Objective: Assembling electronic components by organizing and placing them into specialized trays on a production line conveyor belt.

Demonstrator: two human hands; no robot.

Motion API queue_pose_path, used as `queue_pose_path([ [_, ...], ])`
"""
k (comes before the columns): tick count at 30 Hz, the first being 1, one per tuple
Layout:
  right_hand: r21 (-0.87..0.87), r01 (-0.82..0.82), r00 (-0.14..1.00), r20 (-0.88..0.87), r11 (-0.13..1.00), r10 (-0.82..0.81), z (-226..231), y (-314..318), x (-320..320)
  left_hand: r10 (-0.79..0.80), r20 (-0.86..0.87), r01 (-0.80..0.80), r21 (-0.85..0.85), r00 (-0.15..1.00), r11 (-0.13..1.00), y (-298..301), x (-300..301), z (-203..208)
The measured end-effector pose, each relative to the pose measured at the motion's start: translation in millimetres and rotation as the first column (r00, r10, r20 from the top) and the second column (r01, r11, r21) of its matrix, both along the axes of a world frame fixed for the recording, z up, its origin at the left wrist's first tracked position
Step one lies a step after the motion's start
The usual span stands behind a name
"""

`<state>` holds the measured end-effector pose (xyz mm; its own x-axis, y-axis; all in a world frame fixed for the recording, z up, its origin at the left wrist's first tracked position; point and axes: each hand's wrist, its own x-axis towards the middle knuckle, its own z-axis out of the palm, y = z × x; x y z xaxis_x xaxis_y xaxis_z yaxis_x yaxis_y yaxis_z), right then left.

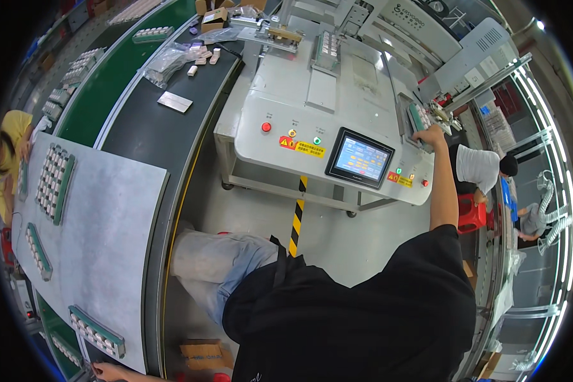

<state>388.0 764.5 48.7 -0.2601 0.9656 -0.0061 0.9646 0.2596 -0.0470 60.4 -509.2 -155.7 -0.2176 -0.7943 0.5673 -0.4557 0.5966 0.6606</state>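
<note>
My right arm reaches out to the right side of the white machine. There my right hand is closed on the near end of a green tray that carries small white pieces. At the lower left, my left hand shows at the near edge of a grey board; its fingers are too small and partly hidden to read. Just beyond it lies a green tray of white blocks. A second tray stands on the machine's top at a white plate.
A touch screen and red button sit on the machine's front. More trays rest on the board. Plastic bags and small boxes lie on the dark bench. Co-workers sit left and right, one near a red stool. A cardboard box is on the floor.
</note>
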Motion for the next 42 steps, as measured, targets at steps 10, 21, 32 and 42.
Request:
queue_pose_path([
  [10,0.053,0.059,0.998,-0.030,0.997,-0.057,-23.6,2.2,19.8,-0.192,-0.165,0.181,-0.077,0.967,0.980,54.4,8.3,18.2],
  [21,0.503,0.579,0.727,-0.675,0.642,-0.126,-79.1,-52.8,-23.7,-0.204,-0.166,0.193,-0.081,0.965,0.978,49.9,7.3,16.9],
  [32,0.453,0.642,0.686,-0.699,0.619,-0.200,-71.0,-30.4,-41.1,-0.181,-0.104,0.168,-0.120,0.978,0.978,37.9,3.7,3.8],
  [42,0.295,0.596,0.521,-0.850,0.747,-0.080,-134.1,-68.5,49.7,-0.182,-0.183,0.179,-0.037,0.966,0.983,50.4,6.2,12.5],
])
